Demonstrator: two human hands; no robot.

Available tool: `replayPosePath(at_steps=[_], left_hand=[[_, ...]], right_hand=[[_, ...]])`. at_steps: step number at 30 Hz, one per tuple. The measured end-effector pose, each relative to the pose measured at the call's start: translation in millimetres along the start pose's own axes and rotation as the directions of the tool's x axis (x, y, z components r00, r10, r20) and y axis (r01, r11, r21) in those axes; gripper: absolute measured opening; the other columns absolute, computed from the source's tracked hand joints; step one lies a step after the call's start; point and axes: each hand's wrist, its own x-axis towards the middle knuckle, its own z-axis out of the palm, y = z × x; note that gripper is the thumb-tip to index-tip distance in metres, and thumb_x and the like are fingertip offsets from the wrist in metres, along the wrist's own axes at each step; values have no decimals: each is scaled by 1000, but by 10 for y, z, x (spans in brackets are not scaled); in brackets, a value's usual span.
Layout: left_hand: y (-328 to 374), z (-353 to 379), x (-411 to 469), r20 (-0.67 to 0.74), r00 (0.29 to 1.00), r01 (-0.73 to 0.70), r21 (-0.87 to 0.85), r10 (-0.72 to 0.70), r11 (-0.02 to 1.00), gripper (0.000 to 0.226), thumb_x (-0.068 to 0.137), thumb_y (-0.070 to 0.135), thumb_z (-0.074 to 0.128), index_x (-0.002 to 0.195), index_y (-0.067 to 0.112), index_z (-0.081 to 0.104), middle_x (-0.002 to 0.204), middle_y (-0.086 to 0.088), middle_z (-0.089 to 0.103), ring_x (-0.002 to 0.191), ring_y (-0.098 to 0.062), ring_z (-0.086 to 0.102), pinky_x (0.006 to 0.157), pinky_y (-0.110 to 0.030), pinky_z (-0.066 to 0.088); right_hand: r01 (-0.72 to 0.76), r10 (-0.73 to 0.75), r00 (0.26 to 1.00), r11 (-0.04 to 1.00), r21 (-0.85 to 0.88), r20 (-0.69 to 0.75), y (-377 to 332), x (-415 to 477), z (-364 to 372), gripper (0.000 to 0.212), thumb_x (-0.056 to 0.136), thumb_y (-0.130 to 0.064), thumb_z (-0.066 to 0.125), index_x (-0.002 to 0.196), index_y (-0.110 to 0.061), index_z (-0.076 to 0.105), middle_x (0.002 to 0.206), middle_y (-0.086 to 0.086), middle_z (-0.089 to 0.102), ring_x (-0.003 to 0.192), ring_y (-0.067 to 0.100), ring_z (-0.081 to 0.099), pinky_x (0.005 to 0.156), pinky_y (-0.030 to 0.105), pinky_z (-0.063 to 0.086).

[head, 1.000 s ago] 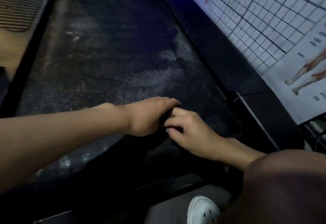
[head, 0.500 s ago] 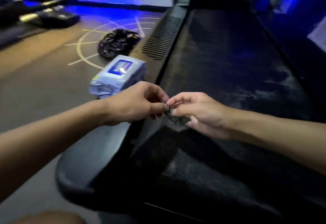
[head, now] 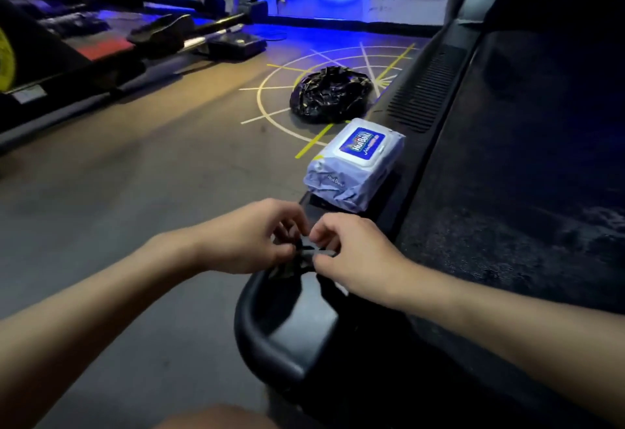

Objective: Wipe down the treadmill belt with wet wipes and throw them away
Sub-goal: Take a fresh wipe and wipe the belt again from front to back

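- The left hand and right hand meet at lower centre, fingers of both curled in and pinching a dark, soiled wipe between them.
- The wipe is off the belt, bunched into a small wad over the rounded end cap of the side rail; I cannot tell whether it touches the cap.
- A second ago both hands press low on the belt. Half a second ago they hold the wipe up between fingertips. Now they sit closer together and the wipe looks more crumpled.
- My reading is that this wipe's stroke is over and it is being balled up for throwing away.
- The pack lies on the rail just beyond the hands. The black bag sits on the floor past it at upper centre, probably the place for waste.
- The belt, down the right side, shows pale streaks, so more wiping seems due.
- The chart at upper right a second ago is out of view; floor and gym gear now fill the left.
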Motion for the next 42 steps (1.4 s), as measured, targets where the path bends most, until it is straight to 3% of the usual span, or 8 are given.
replayPosePath(at_steps=[8,13,16,19,24,29,37,42], left_hand=[[133,-202,537,-460,888,-11,-7,7,1000,15,84,9,58,91,19,66,85,2,69,78,-13,64,72,-27,49],[214,-269,1058,-407,913,10,14,-3,1000,26,87,17,61,112,12,63,109,-6,64,97,-22,60,82,-29,45],[251,-267,1235,-348,936,37,-60,-56,997,37,83,10,61,120,10,59,107,-7,62,88,-20,56,77,-27,44],[269,-279,1277,-309,946,55,-146,-98,988,43,82,8,61,123,9,50,102,-8,62,83,-22,54,70,-31,44],[263,-316,1217,-253,964,50,-111,-77,993,52,80,18,70,116,7,35,100,-14,65,81,-24,59,71,-36,48],[293,-387,1185,-190,979,57,-62,-68,996,53,78,20,75,111,7,36,101,-12,65,94,-30,63,80,-46,52],[395,-422,1237,-107,993,62,82,-53,995,44,85,27,66,113,8,37,93,3,60,89,-22,60,77,-35,48],[323,-313,1197,-91,991,119,249,-99,961,53,85,49,58,125,21,38,112,-3,55,98,-25,51,90,-37,42]], right_hand=[[-114,123,918,992,47,-377,110,348,-597,21,80,-3,58,93,-18,64,79,-6,63,79,17,59,77,26,45],[-222,175,931,968,-116,-319,347,851,-831,28,83,-12,57,110,-18,66,106,9,65,103,30,57,85,30,44],[-187,119,963,941,-282,-241,413,986,-853,35,89,-21,53,123,-27,62,119,8,56,117,33,45,101,41,40],[-116,59,987,905,-410,-148,379,1075,-864,39,96,-24,48,130,-41,55,126,1,46,121,26,34,99,37,29],[-42,64,997,887,-459,33,280,1224,-914,42,95,-18,47,121,-48,58,125,-1,39,120,23,31,97,40,27],[71,42,985,787,-613,167,233,1317,-1046,51,85,-3,49,124,-36,55,128,2,35,119,26,33,94,47,35],[119,34,970,800,-587,242,312,1394,-1059,44,77,4,50,107,-28,49,125,7,36,110,30,38,92,56,43],[84,-3,987,860,-503,160,496,1410,-1292,55,81,4,57,130,-20,55,111,5,48,105,26,52,87,28,41]])
